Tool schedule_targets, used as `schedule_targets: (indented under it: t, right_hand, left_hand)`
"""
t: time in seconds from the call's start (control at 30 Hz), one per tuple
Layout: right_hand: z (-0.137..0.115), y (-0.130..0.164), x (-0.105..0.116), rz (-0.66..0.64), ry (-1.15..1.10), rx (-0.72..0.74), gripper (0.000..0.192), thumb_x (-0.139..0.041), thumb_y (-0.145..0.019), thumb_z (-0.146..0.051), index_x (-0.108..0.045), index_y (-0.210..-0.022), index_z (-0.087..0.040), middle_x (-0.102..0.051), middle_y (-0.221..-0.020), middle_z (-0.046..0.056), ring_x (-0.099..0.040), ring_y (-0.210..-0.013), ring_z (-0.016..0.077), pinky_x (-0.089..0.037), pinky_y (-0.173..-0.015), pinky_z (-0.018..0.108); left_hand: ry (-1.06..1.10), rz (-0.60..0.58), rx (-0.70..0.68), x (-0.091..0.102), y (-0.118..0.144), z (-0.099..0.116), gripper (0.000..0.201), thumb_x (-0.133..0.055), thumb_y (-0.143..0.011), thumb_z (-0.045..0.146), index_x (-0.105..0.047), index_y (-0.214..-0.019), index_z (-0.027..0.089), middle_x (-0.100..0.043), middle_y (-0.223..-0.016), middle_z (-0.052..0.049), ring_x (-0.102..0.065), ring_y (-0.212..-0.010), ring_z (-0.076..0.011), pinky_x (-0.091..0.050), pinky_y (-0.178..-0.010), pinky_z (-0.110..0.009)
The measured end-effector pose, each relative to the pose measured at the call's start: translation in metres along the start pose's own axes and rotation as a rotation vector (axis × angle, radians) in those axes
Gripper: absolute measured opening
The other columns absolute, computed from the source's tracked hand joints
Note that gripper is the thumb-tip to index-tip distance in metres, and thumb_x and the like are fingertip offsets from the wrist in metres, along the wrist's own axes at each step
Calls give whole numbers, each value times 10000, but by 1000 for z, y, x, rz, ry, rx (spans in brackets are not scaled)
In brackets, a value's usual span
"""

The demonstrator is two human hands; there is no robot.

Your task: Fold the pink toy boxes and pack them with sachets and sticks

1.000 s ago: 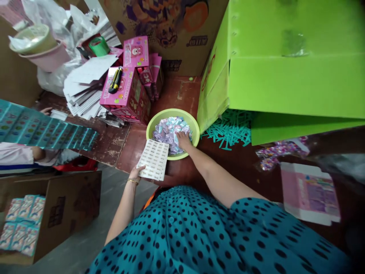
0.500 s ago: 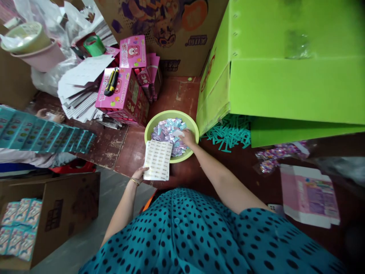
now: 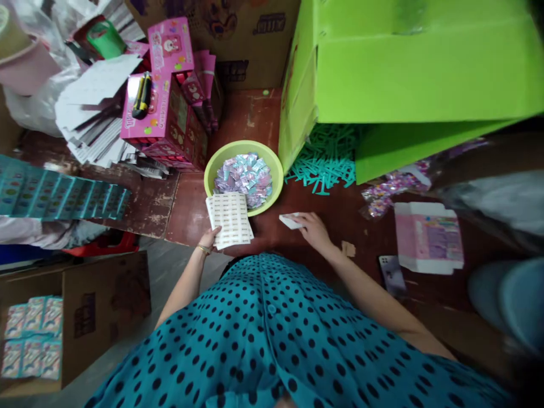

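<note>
My left hand (image 3: pixel 208 238) is closed on the lower left edge of several printed sticker sheets (image 3: pixel 232 221), which overlap the front rim of a yellow-green basin (image 3: pixel 276 187). Small shiny purple and blue packets (image 3: pixel 249 175) fill the basin's bottom. To the right of the basin, my right hand (image 3: pixel 314 229) is closed on a small white stack that looks like paper slips (image 3: pixel 290 220), just over the dark red table (image 3: pixel 259 243).
Pink boxes (image 3: pixel 148 133) with a yellow-black cutter (image 3: pixel 142 96) stand left of the basin. A green carton (image 3: pixel 416 79) looms at right over teal plastic pieces (image 3: pixel 327 164). A phone (image 3: pixel 391 275) and a flattened pink box (image 3: pixel 429 238) lie at right. An open brown carton (image 3: pixel 106 317) stands lower left.
My right hand has come out of the basin and moved right and toward me with the white stack. My left hand still holds the sheets. The view has shifted.
</note>
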State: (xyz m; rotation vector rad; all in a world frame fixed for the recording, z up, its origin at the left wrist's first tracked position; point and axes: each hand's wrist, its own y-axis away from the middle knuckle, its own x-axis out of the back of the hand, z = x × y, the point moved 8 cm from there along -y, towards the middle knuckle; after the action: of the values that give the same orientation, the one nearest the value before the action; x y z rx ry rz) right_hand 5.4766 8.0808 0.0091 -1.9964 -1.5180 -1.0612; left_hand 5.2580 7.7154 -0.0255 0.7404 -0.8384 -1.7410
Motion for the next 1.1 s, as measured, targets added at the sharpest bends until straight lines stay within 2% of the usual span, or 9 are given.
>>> schedule_targets:
  t: [0.1,0.17,0.23,0.33,0.43,0.5,0.73,0.97,1.1]
  right_hand:
    - [42,73,-53,-160,179,-152,651,-446,-850,-46,-607,-1454,-229,-512,-1558,127,-401,-1455,319,-375,-1170,527]
    - [62,99,-77,-209,159,-244,694,-431,-808,-18,-588,-1461,-193,-447,-1610,133,-346,-1501,303,-344,-1197,509]
    - [78,107,-82,-134,93,-369,633,-411,-856,-61,-567,-1462,-154,-424,-1617,150,-362,-1487,284,-331,-1207,459]
    - [99,104,-73,39,23,-661,625,-504,-936,-294,-444,-1515,-68,-433,-1564,246,-410,-1419,354,-329,-1186,504]
    - [106,96,-72,173,-139,-923,810,-775,-755,-375,-472,-1430,-45,-483,-1478,296,-412,-1380,427,-309,-1168,572]
    - [104,89,-74,252,-260,-995,738,-845,-649,-303,-546,-1284,-73,-518,-1423,289,-432,-1353,417,-330,-1154,550]
    - [83,74,-52,376,-577,-825,301,-711,-758,-271,-555,-1007,-208,-718,-1078,84,-668,-989,233,-525,-921,373]
    - [30,91,27,589,-1019,-413,497,-781,-773,-473,-520,-1122,-234,-751,-1112,61,-719,-981,227,-574,-845,358]
    - [33,92,36,623,-1046,-339,516,-788,-783,-475,-523,-1159,-241,-744,-1154,69,-717,-1006,232,-582,-864,375]
  left_hand:
    - [-52,-29,-27,8,20,6,339,-787,-745,217,-698,-1045,87,-798,-938,-149,-769,-1025,-316,-614,-955,-450]
    - [-81,-37,-50,15,32,12,337,-789,-744,237,-698,-1041,106,-799,-938,-130,-761,-1055,-308,-617,-951,-431]
    - [-101,-36,-83,19,39,22,342,-786,-754,265,-692,-1056,135,-800,-948,-102,-754,-1083,-286,-616,-957,-406]
    - [-173,-6,-139,15,33,42,344,-785,-770,283,-690,-1076,157,-797,-944,-77,-762,-1047,-253,-625,-942,-381]
    - [-284,32,-134,0,12,57,298,-789,-769,227,-708,-1041,133,-791,-883,-87,-776,-945,-244,-640,-894,-381]
    - [-347,70,-111,-10,-4,63,242,-790,-755,165,-717,-976,97,-779,-810,-107,-777,-860,-252,-649,-843,-388]
    - [-455,253,-183,-20,-29,79,173,-779,-752,110,-726,-914,79,-750,-734,-91,-715,-657,-182,-636,-716,-329]
    - [-436,306,-233,-34,-35,85,194,-738,-767,60,-743,-960,86,-732,-737,-45,-668,-620,-133,-622,-752,-315]
    - [-422,320,-214,-36,-33,84,193,-744,-775,68,-743,-968,73,-714,-702,-39,-652,-585,-134,-630,-752,-343]
